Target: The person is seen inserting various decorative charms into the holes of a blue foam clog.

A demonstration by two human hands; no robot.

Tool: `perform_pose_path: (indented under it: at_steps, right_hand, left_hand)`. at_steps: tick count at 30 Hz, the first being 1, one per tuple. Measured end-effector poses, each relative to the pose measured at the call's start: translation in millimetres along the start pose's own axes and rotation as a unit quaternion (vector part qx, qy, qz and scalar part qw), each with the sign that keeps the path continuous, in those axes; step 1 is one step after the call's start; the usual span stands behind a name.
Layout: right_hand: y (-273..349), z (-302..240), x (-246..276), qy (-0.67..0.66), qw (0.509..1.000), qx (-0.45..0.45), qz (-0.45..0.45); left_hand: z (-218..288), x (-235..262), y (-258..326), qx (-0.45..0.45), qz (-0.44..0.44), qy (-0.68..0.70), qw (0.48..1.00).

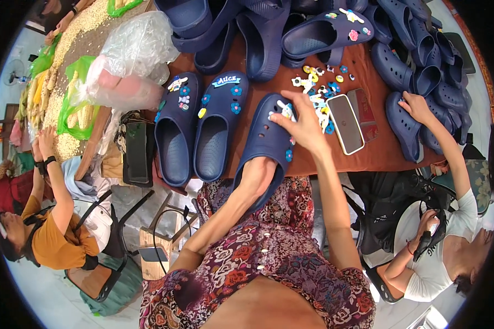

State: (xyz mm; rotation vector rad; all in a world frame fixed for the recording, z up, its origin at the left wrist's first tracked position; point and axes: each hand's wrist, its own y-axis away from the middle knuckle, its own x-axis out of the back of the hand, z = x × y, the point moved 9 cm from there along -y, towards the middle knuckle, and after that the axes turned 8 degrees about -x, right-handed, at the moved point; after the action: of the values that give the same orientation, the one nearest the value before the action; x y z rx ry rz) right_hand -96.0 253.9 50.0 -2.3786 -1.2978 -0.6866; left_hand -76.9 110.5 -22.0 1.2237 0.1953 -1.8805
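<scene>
Seen from above, a person in a floral dress works at a brown table point(368, 156) covered with navy blue clogs. Their left forearm rises from the lower edge and the left hand point(259, 171) disappears inside the heel opening of one navy clog point(269, 140) lying at the table's near edge, toe pointing away; its fingers are hidden inside the shoe, so their state cannot be told. The right arm reaches up alongside, bent slightly inward, and the right hand point(303, 125) rests on top of the clog's toe, fingers curled and pinching a small white charm point(286, 110) against the perforated upper. Just beyond the hand lies a scatter of colourful charms point(319, 88) and a phone point(346, 123) face up. To the left, a decorated pair of clogs point(200, 126) sits side by side.
</scene>
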Motion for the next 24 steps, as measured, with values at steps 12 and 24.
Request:
perform_pose_path:
  at_steps: [12,24]
  right_hand:
    - [-16,39,38,0.027,0.991,-0.024,0.128]
    - [-69,68,23,0.282,0.949,-0.004,0.139]
  left_hand:
    - [-16,30,13,0.033,0.030,0.066,0.997]
    - [2,9,30,0.054,0.055,0.169,0.983]
